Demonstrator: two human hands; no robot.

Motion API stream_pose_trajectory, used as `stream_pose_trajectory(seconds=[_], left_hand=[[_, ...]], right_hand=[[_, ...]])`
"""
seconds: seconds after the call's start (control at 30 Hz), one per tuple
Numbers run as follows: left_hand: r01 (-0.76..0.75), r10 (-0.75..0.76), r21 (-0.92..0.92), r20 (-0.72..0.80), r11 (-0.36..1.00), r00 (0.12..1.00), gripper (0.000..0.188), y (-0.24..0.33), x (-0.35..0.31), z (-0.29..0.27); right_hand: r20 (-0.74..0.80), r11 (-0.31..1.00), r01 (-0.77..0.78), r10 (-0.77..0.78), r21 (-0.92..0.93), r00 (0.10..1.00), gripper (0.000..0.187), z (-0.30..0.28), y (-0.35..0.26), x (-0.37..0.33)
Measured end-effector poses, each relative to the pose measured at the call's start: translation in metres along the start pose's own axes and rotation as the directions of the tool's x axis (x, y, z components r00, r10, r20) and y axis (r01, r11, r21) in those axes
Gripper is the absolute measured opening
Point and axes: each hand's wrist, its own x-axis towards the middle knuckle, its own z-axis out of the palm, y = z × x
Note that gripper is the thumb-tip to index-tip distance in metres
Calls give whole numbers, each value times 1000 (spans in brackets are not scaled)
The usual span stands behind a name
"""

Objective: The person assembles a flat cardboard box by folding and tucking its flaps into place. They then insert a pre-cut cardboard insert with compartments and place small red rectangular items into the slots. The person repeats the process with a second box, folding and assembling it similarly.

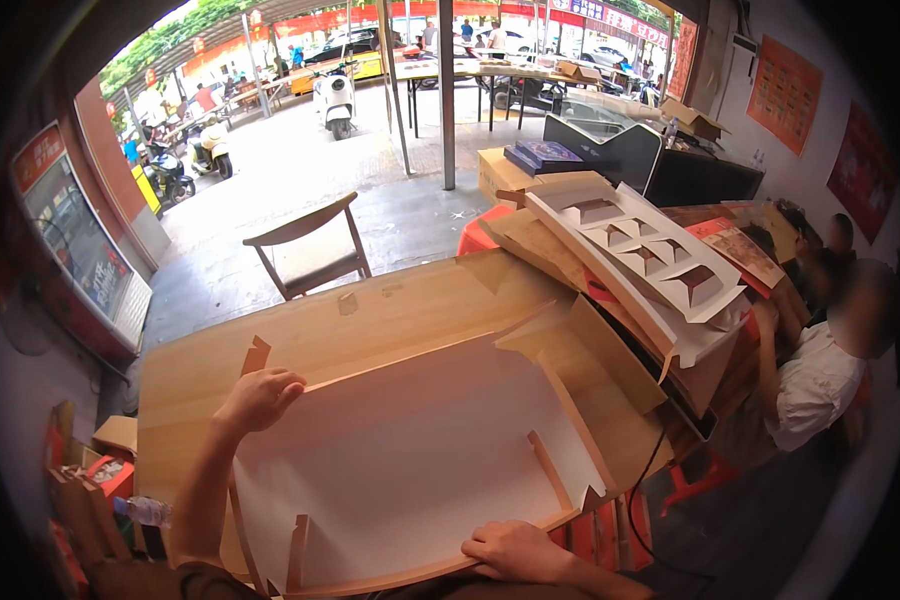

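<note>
A large, shallow cardboard box [400, 460] with a white inside and brown edges lies on the wooden table in front of me. Its side walls stand partly folded up, and narrow flaps stick up at the corners. My left hand [260, 398] is closed over the far left corner, beside an upright brown flap [256, 354]. My right hand [515, 552] grips the near wall, right of the middle, its fingers bent over the edge and the thumb hidden. On the right, the box's far corner meets another piece of cardboard [615, 350].
The wooden table [200, 350] extends beyond the box. Stacked cardboard and a white cut-out insert [650, 250] crowd the right side, where a person in a white shirt [820, 385] sits. A chair [310, 250] stands past the far edge. A plastic bottle [148, 511] lies at lower left.
</note>
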Motion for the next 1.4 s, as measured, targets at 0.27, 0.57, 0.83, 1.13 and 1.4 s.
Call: stream_pose_trajectory(seconds=[0.27,0.57,0.83,1.13,1.4], left_hand=[[25,-42,254,61,967,997,30,-13,15,23],[-22,23,163,-5,986,1000,34,-14,11,8],[55,-54,144,-10,988,998,37,-12,4,8],[200,-330,-312,-451,929,829,35,-71,-44,-34],[228,-373,-705,-56,671,926,50,-113,-76,27]], right_hand=[[48,993,27,-33,111,998,33,-4,2,3],[-118,854,103,-50,510,992,46,-99,-5,-29],[-715,923,-148,371,356,592,25,-160,78,-21],[-480,773,-307,599,555,641,36,-161,165,-16],[-202,731,-503,638,461,743,77,-169,186,60]])
